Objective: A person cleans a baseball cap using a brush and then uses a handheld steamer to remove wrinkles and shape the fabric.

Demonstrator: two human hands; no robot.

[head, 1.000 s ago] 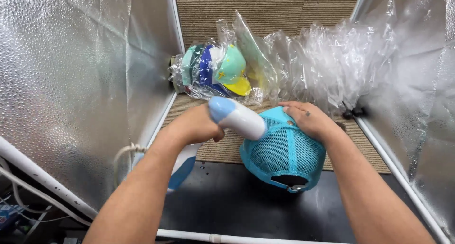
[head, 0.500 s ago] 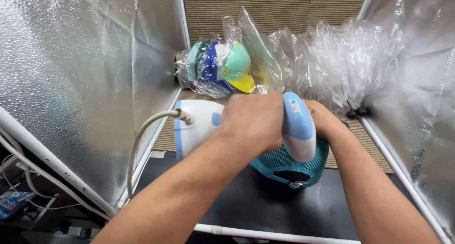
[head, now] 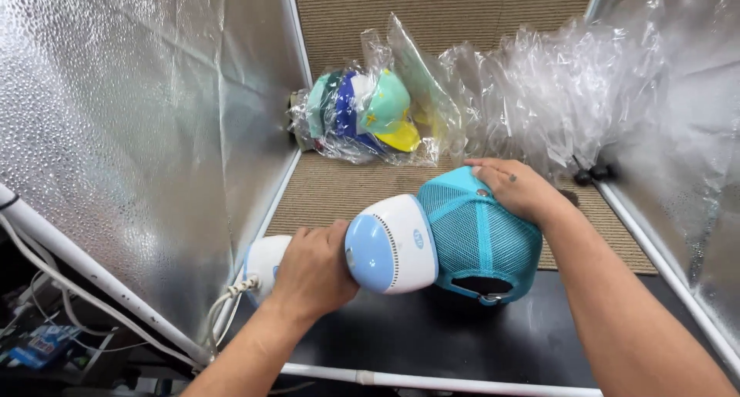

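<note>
My left hand [head: 312, 270] grips the handle of a white and blue handheld steamer [head: 389, 243], whose round head presses against the left side of a turquoise mesh-back cap [head: 482, 235]. A white cord [head: 223, 308] trails from the steamer's rear. My right hand [head: 516, 187] rests flat on top of the cap, steadying it over the black surface [head: 432, 335]. The cap's back opening and strap face me.
A clear bag of several coloured caps [head: 362, 116] lies at the back left on the tan ribbed mat [head: 331, 193]. Crumpled clear plastic [head: 555, 96] fills the back right. Silver reflective walls [head: 131, 127] close in both sides. A white pipe [head: 432, 378] runs along the front.
The steamer swung from over the cap's right side back to its left side, and its head now faces me. My right hand stayed on the cap.
</note>
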